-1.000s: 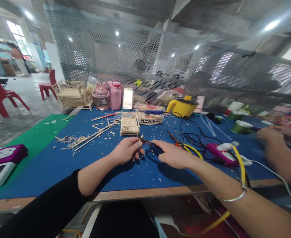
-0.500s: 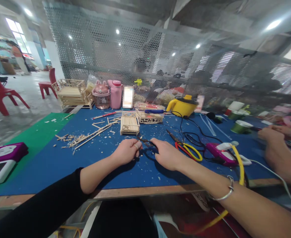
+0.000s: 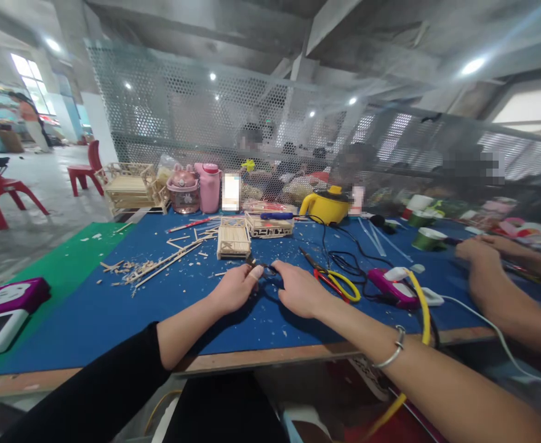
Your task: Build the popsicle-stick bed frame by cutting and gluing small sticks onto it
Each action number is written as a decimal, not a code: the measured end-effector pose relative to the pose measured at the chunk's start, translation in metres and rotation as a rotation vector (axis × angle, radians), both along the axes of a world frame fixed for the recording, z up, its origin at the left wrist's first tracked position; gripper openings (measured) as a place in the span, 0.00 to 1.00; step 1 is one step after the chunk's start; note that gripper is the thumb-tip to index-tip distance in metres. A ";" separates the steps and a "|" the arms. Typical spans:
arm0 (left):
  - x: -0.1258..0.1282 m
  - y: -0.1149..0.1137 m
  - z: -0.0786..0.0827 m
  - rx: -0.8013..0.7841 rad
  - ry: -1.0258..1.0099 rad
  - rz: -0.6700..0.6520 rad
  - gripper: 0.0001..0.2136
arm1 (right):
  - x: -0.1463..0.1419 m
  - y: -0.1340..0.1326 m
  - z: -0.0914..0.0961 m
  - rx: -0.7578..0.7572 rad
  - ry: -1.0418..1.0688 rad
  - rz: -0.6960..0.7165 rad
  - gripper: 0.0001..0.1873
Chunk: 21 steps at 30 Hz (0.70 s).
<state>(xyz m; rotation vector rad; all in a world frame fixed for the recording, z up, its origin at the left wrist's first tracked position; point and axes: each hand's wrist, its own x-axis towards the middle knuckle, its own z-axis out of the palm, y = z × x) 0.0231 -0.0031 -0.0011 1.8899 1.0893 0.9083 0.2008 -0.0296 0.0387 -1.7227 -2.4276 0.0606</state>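
My left hand point(image 3: 234, 287) rests on the blue mat point(image 3: 113, 301), fingers curled in a pinch at the tip of small black cutters point(image 3: 263, 267). What it pinches is too small to name. My right hand point(image 3: 298, 288) is closed on the dark handles of those cutters. A silver bangle point(image 3: 390, 354) sits on my right wrist. Just beyond my hands stands a small stick-built frame point(image 3: 233, 239), with a second one point(image 3: 269, 225) behind it.
Loose sticks and chips point(image 3: 152, 266) litter the mat to the left. Yellow-handled pliers point(image 3: 337, 283), black cables and a pink tool point(image 3: 392, 288) lie right of my hands. Another person's hands point(image 3: 482, 264) work at the far right. Pink bottles point(image 3: 209, 187) and a yellow pot point(image 3: 328, 204) line the back.
Both my hands drew slightly closer together and nearer to me on the mat, still on the cutters. The view tilted upward a little.
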 end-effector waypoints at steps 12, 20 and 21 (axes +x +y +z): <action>-0.001 0.002 0.002 0.106 0.133 0.074 0.23 | -0.013 -0.004 -0.042 0.297 0.007 -0.150 0.24; -0.008 0.011 0.002 0.196 0.178 0.087 0.21 | -0.017 -0.003 -0.045 0.415 -0.037 -0.247 0.25; -0.011 0.011 0.003 0.207 0.178 0.102 0.21 | -0.017 -0.002 -0.046 0.422 -0.035 -0.265 0.25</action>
